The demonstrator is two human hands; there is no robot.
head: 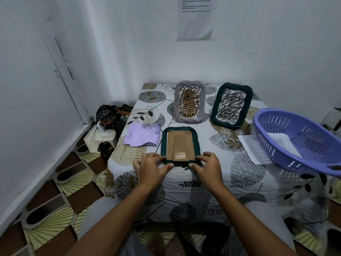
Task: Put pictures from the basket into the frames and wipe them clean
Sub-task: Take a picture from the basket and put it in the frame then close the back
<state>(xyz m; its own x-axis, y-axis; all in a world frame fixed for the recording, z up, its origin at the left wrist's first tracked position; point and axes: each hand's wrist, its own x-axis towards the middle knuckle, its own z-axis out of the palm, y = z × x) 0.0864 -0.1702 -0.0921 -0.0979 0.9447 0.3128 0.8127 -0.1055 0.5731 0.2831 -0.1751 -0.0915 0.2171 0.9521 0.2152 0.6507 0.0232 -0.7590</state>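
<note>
Dim, cool light; warped edges.

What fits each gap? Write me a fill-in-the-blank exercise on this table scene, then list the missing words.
1. The left hand and right hand hold the near edge of a dark green frame lying face ____.
2. The folded cloth beside that frame is ____ in colour.
3. Standing at the back are ____ frames, one grey, one dark green.
4. The purple basket holds white ____.

Missing words: down; purple; two; paper

Paper sheet [195, 17] on wall; white box [100, 139], dark bag(?) [108, 112] on floor by table.
</note>
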